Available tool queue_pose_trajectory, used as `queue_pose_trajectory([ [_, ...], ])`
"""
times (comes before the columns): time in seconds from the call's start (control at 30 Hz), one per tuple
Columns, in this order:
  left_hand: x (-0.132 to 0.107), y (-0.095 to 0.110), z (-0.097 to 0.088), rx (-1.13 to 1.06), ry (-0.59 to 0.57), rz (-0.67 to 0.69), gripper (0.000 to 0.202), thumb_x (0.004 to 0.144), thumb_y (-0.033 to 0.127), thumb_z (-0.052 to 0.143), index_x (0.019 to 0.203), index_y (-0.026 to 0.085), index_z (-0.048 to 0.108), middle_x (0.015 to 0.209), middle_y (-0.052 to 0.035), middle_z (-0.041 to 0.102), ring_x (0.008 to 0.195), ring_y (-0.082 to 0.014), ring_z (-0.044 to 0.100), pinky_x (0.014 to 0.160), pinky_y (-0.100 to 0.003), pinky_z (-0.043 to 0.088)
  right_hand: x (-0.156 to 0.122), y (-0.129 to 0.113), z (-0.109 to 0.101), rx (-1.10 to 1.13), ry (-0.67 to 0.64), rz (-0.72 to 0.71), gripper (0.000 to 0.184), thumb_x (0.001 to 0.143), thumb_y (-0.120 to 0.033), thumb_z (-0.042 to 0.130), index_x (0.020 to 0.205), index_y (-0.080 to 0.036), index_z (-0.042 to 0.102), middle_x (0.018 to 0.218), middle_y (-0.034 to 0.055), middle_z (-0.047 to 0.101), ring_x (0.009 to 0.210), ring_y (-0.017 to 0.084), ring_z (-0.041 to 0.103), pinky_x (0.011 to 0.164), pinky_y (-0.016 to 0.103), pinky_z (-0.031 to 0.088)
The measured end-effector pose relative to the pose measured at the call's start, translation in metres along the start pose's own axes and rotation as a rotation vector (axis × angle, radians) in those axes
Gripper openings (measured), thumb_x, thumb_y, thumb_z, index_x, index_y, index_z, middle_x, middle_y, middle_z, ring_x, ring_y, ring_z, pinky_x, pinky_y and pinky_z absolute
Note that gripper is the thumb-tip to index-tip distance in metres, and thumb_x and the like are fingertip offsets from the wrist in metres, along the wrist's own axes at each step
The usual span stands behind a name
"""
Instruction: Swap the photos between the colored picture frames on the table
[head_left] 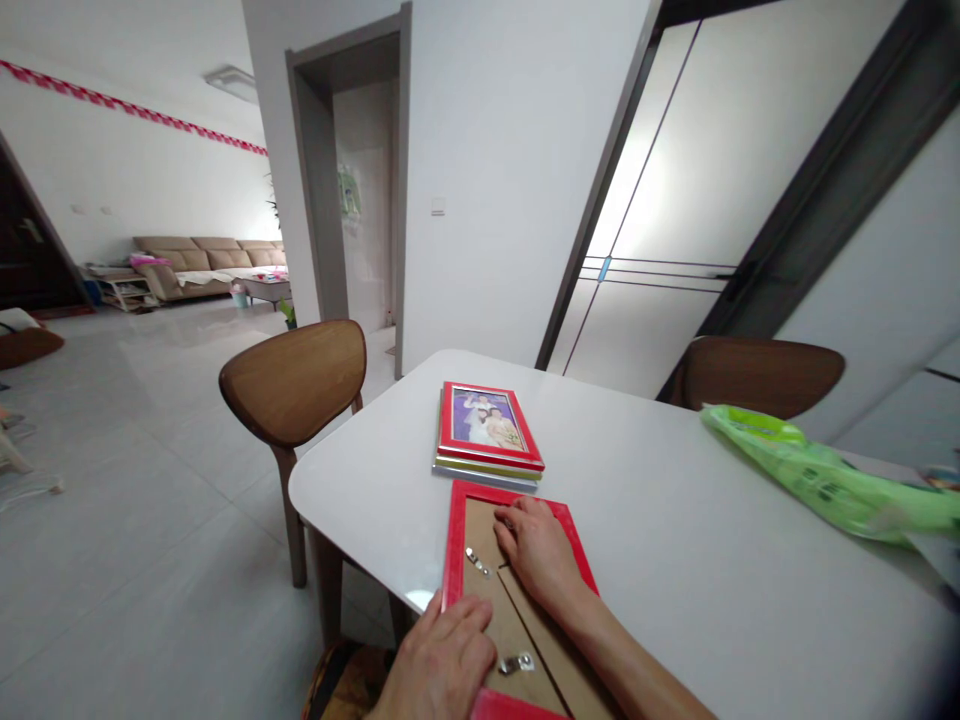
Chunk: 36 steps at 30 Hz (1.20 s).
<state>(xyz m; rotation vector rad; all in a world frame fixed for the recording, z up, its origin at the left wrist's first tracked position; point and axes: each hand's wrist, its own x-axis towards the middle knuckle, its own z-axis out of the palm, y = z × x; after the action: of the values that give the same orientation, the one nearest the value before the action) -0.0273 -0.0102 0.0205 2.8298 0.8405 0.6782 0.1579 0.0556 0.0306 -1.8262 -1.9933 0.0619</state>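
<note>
A red picture frame (455, 530) lies face down on the white table (675, 540), its brown backing board up, with small metal clips showing. My right hand (538, 552) rests flat on the backing board, fingertips at the frame's top edge. At the near left corner my left hand (442, 660) lies on the frame, fingers curled down beside a metal clip (516, 662). Just beyond sits a stack of frames (486, 432), the top one red and face up with a photo in it.
A green plastic bag (825, 480) lies on the table at the right. Two brown wooden chairs stand at the table, one at the left (296, 385) and one at the far right (761, 372). An open tiled floor and a sofa (202, 262) lie to the left.
</note>
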Motion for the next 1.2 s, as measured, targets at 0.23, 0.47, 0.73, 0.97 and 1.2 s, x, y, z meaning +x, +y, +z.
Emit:
queue_pose_trajectory([
  [0.23, 0.003, 0.002, -0.007, -0.023, -0.085, -0.007, 0.028, 0.076, 0.042, 0.052, 0.090, 0.017, 0.050, 0.113, -0.0117, 0.055, 0.106, -0.0236, 0.048, 0.089, -0.042, 0.039, -0.002, -0.006, -0.004, 0.055, -0.018, -0.066, 0.025, 0.077, -0.021, 0.041, 0.087, -0.016, 0.064, 0.089, 0.0078, 0.060, 0.084, 0.018, 0.051, 0.076, 0.028, 0.037],
  [0.47, 0.009, 0.005, -0.002, -0.067, -0.098, -0.040, 0.043, 0.071, 0.055, 0.052, 0.092, 0.017, 0.050, 0.114, -0.0128, 0.054, 0.107, -0.0260, 0.048, 0.089, -0.044, 0.038, -0.044, -0.004, -0.035, 0.065, -0.152, 0.046, 0.032, 0.066, -0.036, 0.052, 0.092, -0.019, 0.060, 0.088, 0.0072, 0.058, 0.081, 0.020, 0.053, 0.072, 0.030, 0.040],
  [0.73, 0.008, 0.003, 0.011, -0.445, 0.065, -0.142, 0.067, 0.063, 0.049, 0.063, 0.116, 0.015, 0.039, 0.128, -0.0186, 0.035, 0.117, -0.0293, 0.034, 0.095, -0.044, 0.030, -0.056, 0.004, -0.049, 0.140, -0.177, 0.132, 0.043, 0.061, -0.021, 0.047, 0.103, -0.016, 0.054, 0.099, 0.0088, 0.057, 0.092, 0.019, 0.052, 0.082, 0.029, 0.037],
  [0.97, 0.038, 0.005, -0.013, -1.261, 0.354, -0.658, 0.044, 0.070, 0.029, 0.053, 0.110, 0.014, 0.041, 0.102, -0.0104, 0.058, 0.093, -0.0225, 0.054, 0.079, -0.033, 0.042, -0.044, -0.029, -0.076, 0.225, -0.142, 0.087, 0.033, 0.063, -0.024, 0.049, 0.094, -0.019, 0.059, 0.090, 0.0060, 0.058, 0.084, 0.019, 0.053, 0.076, 0.030, 0.040],
  [1.2, 0.017, -0.040, -0.035, -1.364, 0.385, -0.899, 0.030, 0.065, 0.038, 0.057, 0.083, 0.015, 0.051, 0.072, -0.0017, 0.063, 0.060, -0.0164, 0.059, 0.054, -0.024, 0.043, -0.040, -0.003, -0.060, 0.196, -0.074, 0.104, 0.041, 0.074, -0.037, 0.041, 0.109, -0.016, 0.048, 0.100, 0.0091, 0.053, 0.080, 0.018, 0.053, 0.074, 0.031, 0.041],
])
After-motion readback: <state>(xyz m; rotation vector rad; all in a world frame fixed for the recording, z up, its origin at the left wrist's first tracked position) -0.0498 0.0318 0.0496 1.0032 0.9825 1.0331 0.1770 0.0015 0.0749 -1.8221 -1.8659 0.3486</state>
